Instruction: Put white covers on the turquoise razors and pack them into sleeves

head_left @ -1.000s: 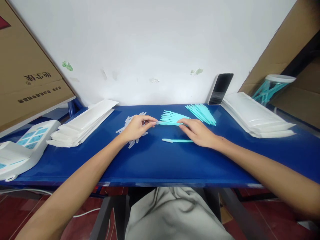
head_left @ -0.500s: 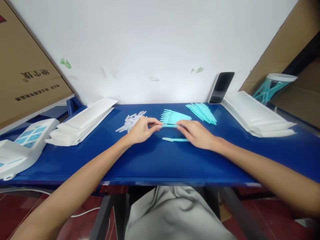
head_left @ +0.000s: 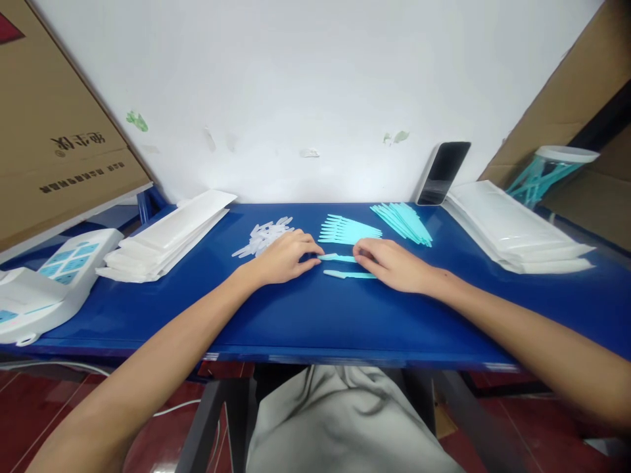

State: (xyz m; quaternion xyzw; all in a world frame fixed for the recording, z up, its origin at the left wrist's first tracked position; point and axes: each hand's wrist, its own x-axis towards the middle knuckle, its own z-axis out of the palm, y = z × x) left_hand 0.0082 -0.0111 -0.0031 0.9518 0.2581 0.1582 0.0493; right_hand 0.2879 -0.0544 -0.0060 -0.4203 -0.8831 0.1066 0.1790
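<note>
My left hand (head_left: 284, 257) and my right hand (head_left: 392, 263) meet at the middle of the blue table (head_left: 315, 315). Between them lies a teal plastic stick (head_left: 338, 257), pinched at its left tip by my left fingers and at its right end by my right fingers. A second teal stick (head_left: 350, 274) lies flat just in front of it. Behind are a fan of teal sticks (head_left: 348, 230), a second teal pile (head_left: 401, 223) and a heap of clear caps (head_left: 263, 236).
Stacks of white pouches sit at the left (head_left: 165, 240) and right (head_left: 517, 230). A phone (head_left: 441, 172) leans on the wall. A white device (head_left: 42, 282) lies far left, cardboard boxes (head_left: 54, 125) flank both sides, and a jar of teal sticks (head_left: 547, 172) stands at the right.
Both hands have drawn the pinched teal stick toward me, from the fan of sticks down to just behind the single stick lying on the table.
</note>
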